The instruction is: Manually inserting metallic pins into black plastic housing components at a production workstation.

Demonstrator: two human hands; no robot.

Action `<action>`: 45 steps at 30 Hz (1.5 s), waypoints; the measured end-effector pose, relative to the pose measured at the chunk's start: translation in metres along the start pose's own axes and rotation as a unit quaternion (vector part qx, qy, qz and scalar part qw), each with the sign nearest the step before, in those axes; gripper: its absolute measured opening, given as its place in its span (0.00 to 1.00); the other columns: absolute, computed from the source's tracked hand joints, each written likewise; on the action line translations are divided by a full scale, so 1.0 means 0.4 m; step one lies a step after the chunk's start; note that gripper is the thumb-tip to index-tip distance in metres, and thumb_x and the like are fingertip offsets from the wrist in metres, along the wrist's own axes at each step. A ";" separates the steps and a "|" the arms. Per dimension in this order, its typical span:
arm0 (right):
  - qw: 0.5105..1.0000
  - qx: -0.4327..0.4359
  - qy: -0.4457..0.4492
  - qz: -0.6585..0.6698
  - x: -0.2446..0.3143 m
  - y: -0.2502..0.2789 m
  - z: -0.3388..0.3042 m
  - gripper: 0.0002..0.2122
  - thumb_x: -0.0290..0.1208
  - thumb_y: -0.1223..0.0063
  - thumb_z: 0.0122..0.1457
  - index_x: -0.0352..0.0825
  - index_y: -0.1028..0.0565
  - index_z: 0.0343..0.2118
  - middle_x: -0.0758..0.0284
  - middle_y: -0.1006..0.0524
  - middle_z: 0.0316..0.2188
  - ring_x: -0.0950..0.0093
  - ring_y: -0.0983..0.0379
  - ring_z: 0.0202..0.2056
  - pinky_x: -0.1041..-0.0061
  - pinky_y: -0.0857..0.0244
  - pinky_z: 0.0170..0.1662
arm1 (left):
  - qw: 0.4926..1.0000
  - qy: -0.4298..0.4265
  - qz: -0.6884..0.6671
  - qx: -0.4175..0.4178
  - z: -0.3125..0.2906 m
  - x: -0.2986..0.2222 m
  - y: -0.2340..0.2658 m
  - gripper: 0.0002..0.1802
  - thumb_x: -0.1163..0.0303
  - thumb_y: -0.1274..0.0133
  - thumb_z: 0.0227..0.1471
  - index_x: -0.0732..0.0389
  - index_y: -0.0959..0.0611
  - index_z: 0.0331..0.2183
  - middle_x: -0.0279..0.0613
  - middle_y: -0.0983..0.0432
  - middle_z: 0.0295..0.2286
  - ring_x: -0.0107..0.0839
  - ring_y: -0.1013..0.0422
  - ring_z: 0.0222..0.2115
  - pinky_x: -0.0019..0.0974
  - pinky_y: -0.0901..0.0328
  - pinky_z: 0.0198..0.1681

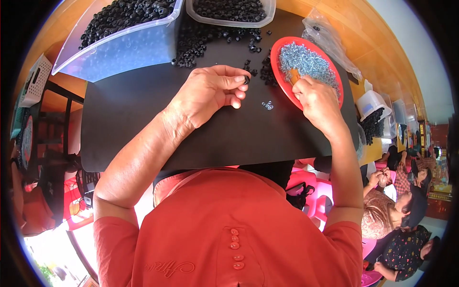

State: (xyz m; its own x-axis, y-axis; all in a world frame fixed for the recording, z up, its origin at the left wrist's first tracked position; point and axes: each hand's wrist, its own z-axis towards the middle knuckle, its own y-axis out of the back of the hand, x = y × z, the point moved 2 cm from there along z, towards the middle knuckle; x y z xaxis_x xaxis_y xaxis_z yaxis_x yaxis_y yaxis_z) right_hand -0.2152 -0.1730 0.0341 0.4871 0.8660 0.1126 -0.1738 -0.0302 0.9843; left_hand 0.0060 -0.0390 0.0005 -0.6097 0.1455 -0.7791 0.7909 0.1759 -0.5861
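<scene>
My left hand [210,93] is raised over the black table, pinching a small round black plastic part [246,80] between thumb and fingertips. At the right, my right hand [315,98] is closed on a short orange-brown tool [294,75] over the near edge of a red plate [276,64]. The tool's kind cannot be made out, as my fingers cover part of it. A heap of tiny shiny, clear bluish pieces [306,58] fills the plate. A few similar pieces [268,105] lie on the table between my hands.
Loose black parts [189,52] are scattered at the table's far side. Behind them stand a large clear bin [119,52] and a smaller tub [229,22], both holding black parts. A crumpled plastic bag [330,40] lies beyond the plate. Other people [389,210] sit at the right.
</scene>
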 end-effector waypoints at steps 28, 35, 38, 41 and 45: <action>0.656 -0.141 -0.108 0.734 0.230 -0.051 0.071 0.06 0.21 0.48 0.60 0.29 0.24 0.39 0.67 0.24 0.35 0.78 0.28 0.38 0.78 0.36 0.44 | 0.995 -0.023 -0.097 0.016 -0.010 0.014 -0.013 0.10 0.77 0.48 0.58 0.72 0.23 0.41 0.49 0.23 0.32 0.35 0.25 0.32 0.37 0.28 0.35; 0.634 -0.113 -0.094 0.759 0.231 -0.073 0.072 0.06 0.21 0.51 0.62 0.29 0.24 0.39 0.68 0.25 0.33 0.77 0.29 0.36 0.76 0.34 0.43 | 0.995 -0.039 -0.087 0.001 -0.017 0.011 -0.020 0.09 0.76 0.51 0.60 0.71 0.23 0.41 0.46 0.23 0.32 0.34 0.25 0.32 0.36 0.29 0.35; 0.635 -0.118 -0.102 0.756 0.223 -0.069 0.073 0.06 0.20 0.50 0.60 0.28 0.24 0.38 0.68 0.25 0.32 0.77 0.28 0.36 0.76 0.34 0.43 | 0.997 -0.038 -0.072 -0.011 -0.019 0.009 -0.021 0.10 0.76 0.50 0.60 0.71 0.23 0.42 0.47 0.23 0.32 0.34 0.25 0.32 0.36 0.29 0.35; 0.668 -0.124 -0.130 0.722 0.212 -0.071 0.077 0.05 0.20 0.49 0.59 0.28 0.24 0.38 0.68 0.24 0.32 0.77 0.28 0.35 0.76 0.34 0.43 | 0.997 -0.039 -0.067 -0.017 -0.020 0.010 -0.022 0.10 0.76 0.50 0.59 0.72 0.23 0.42 0.47 0.23 0.32 0.34 0.25 0.32 0.36 0.29 0.34; 0.712 -0.110 -0.145 0.678 0.196 -0.055 0.074 0.04 0.19 0.46 0.57 0.28 0.23 0.34 0.68 0.23 0.31 0.79 0.27 0.35 0.79 0.34 0.43 | 0.995 -0.034 -0.087 -0.036 -0.014 0.031 -0.028 0.08 0.80 0.46 0.55 0.74 0.22 0.38 0.48 0.23 0.29 0.33 0.25 0.28 0.34 0.28 0.29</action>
State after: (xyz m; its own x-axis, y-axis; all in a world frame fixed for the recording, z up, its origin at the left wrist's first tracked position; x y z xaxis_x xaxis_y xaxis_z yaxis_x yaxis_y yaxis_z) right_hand -0.1478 -0.1191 0.0254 -0.1045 -0.0255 0.9942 -0.7670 -0.6343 -0.0969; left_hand -0.0107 -0.0336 -0.0013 -0.7303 0.0415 -0.6818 0.6664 0.2627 -0.6978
